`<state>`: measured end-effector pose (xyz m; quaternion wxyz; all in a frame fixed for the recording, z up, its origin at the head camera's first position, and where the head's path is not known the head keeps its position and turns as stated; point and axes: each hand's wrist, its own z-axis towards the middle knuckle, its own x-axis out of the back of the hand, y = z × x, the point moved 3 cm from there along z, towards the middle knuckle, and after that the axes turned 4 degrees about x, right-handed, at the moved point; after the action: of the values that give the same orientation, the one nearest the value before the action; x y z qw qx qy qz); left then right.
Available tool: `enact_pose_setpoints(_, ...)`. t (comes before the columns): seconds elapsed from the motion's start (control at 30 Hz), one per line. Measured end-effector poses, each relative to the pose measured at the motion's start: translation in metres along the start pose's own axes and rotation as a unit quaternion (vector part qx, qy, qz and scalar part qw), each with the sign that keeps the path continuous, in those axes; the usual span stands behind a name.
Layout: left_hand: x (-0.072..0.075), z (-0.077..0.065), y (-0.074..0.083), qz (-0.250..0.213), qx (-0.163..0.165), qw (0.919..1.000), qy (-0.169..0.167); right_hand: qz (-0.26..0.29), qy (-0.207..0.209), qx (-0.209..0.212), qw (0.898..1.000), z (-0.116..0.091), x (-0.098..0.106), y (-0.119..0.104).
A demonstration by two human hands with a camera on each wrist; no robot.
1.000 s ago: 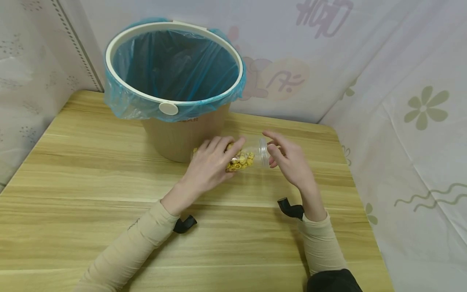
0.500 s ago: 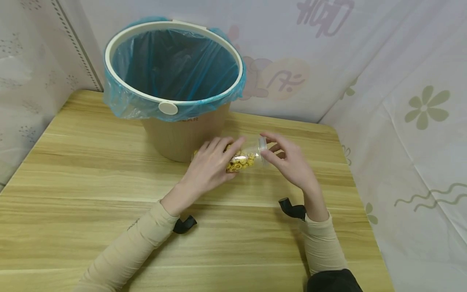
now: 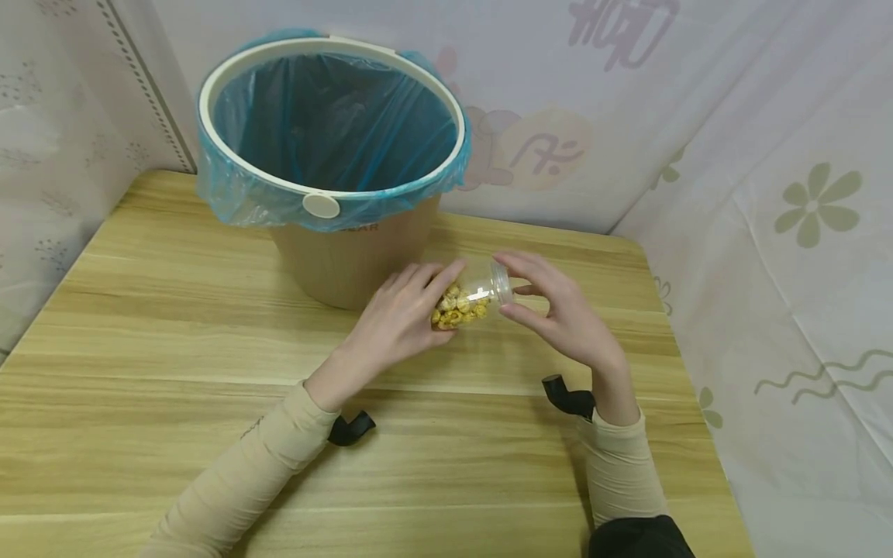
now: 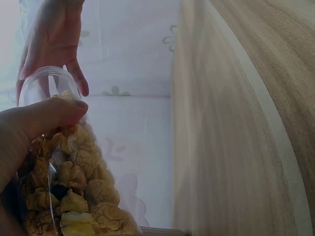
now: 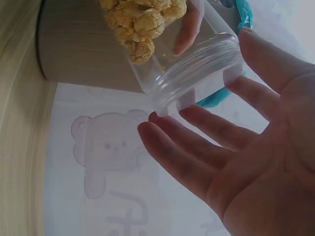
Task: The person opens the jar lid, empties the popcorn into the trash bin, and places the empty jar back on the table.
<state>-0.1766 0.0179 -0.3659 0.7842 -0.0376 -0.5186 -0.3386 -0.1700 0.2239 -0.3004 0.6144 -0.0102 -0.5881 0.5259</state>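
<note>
The left hand (image 3: 398, 319) wraps its grip around a clear jar (image 3: 480, 291), thumb across its side, with yellow popcorn (image 3: 457, 310) filling the part nearest the palm. The jar lies sideways above the counter (image 3: 432, 480), its ribbed end pointing right; whether it touches the wood is hard to tell. At that end the right hand (image 3: 563, 314) has a wide grip, fingers parted and almost straight, thumb and fingertips around the rim. The jar is just to the near right of a tan bin (image 3: 349, 263), which stands at the far side with a blue liner (image 3: 244, 203) folded over its pale rim. Beige sleeves (image 3: 261, 461) cover both forearms, and a printed white cloth (image 3: 739, 108) hangs behind.
</note>
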Motion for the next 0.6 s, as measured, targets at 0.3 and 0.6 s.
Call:
enact_pose_setpoints(0.3, -0.001, -0.002, 0.003, 0.061, -0.029, 0.9971, 0.034, 0.004, 0.02, -0.138, 0.99, 0.002, 0.0, 0.006)
enact_pose_setpoints(0.6, -0.003, -0.003, 0.009, 0.107, -0.05, 0.9907, 0.068, 0.029, 0.001, -0.235, 0.972, 0.002, -0.005, 0.02)
